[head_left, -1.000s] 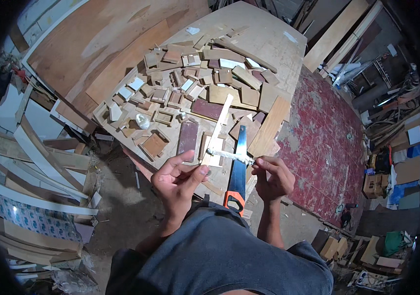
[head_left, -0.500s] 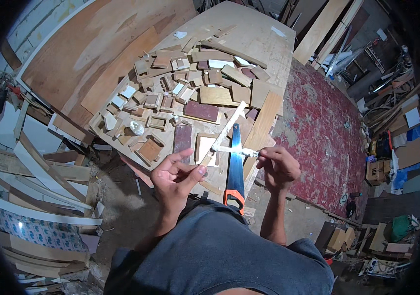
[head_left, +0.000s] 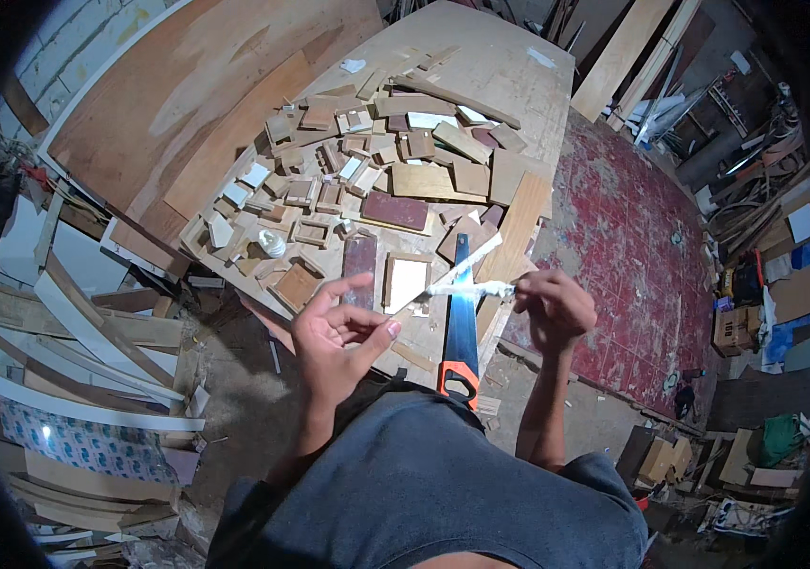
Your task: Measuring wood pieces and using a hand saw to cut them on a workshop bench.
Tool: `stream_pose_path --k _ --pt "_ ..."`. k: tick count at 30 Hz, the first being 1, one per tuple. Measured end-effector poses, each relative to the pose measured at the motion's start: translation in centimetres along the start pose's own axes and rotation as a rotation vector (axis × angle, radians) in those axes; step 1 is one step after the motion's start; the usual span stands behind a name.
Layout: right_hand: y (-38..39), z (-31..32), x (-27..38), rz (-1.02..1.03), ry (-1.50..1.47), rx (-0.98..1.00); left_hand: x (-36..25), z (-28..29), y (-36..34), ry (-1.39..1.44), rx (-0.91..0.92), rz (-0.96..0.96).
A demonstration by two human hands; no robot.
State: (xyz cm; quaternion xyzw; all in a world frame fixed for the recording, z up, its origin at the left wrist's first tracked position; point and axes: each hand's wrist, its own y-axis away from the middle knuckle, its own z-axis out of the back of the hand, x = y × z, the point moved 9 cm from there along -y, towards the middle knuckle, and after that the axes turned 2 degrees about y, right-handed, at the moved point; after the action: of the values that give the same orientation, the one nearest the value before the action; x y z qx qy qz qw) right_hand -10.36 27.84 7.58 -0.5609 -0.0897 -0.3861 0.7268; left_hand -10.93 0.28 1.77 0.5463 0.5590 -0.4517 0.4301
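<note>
Between the thumb and fingertips of my left hand (head_left: 340, 332) is the lower end of a thin wooden strip (head_left: 471, 258), pointing up and to the right with white paste along it. My right hand (head_left: 556, 305) is closed on the right end of a small stick (head_left: 488, 288) thickly smeared with the same white paste. The stick's left end meets the strip or lies just over it; I cannot tell which. Beneath both lies a handsaw (head_left: 461, 318) with a blue-lit blade and an orange handle, which points toward me. A shallow wooden frame (head_left: 393, 275) with a white panel rests beside it.
Small wooden boxes (head_left: 310, 232) and offcuts cover the worktable (head_left: 481, 57). A white rounded container (head_left: 271, 244) stands among them. Large boards (head_left: 206, 85) lean at the left, above curved wooden pieces (head_left: 92, 313). Red tiled floor (head_left: 627, 256) lies to the right.
My right hand and the paste-covered stick have shifted a little to the right. The strip's far end has swung rightward and lower, while my left hand keeps its pinch.
</note>
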Motion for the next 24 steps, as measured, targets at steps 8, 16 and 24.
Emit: stream_pose_path --k 8,16,24 --pt "-2.9 0.3 0.5 0.059 -0.015 0.202 -1.6 -0.2 -0.9 -0.141 0.141 0.065" --pt "-8.2 -4.6 1.6 0.081 -0.091 0.801 -2.4 -2.1 -2.8 -0.334 0.474 0.184" --pt "-9.1 -7.5 2.2 0.167 -0.208 0.851 -4.3 -3.4 -3.9 -0.391 0.639 0.129"
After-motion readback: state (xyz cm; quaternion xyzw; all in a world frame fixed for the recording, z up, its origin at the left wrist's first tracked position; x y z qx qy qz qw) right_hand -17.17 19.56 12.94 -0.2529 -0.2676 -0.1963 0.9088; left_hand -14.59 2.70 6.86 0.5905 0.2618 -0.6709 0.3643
